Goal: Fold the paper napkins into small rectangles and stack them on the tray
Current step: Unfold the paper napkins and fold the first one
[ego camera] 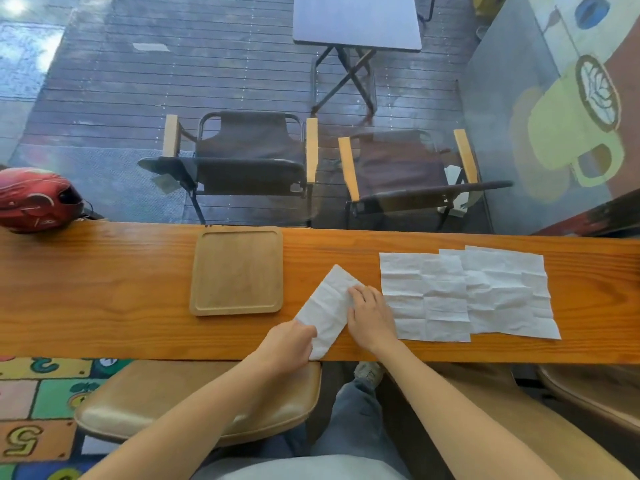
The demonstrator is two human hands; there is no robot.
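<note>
Both hands are on one napkin (329, 306) — folded to a long strip, lying slantwise on the counter (104, 289) just right of the tray (237, 308). The left hand (289, 342) pinches its near end, fingers closed on the paper. The right hand (369, 315) presses flat on its right edge, fingers together. The tray is bare (wooden, square). Unfolded napkins (467, 294) lie overlapping, further right.

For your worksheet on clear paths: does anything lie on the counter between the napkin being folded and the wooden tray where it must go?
Nothing visible does. The folded napkin, held by the left hand and right hand, lies just right of the tray, with only bare counter between. The unfolded napkins lie on the far side.
</note>
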